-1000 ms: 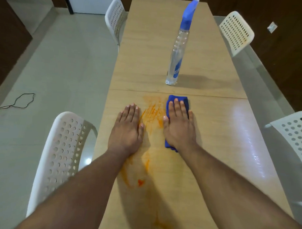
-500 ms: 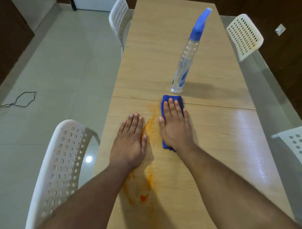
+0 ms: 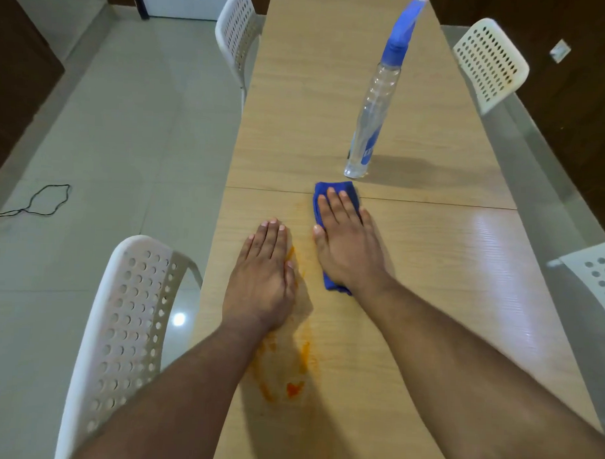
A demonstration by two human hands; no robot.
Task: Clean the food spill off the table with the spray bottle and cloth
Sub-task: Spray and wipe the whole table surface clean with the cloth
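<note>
Right hand [image 3: 348, 251] lies flat, fingers straight, pressing the folded blue cloth [image 3: 333, 192] onto the wooden table [image 3: 429, 285], cloth's far edge at the tabletop seam. Left hand [image 3: 263, 272] is flat too, fingers together, palm down on the wood, holding nothing. Orange food smear [image 3: 289, 373] sits between and under the forearms, near the left wrist. Clear spray bottle [image 3: 373, 111] with blue nozzle stands upright just beyond the cloth. White perforated chair [image 3: 126, 326] at left.
</note>
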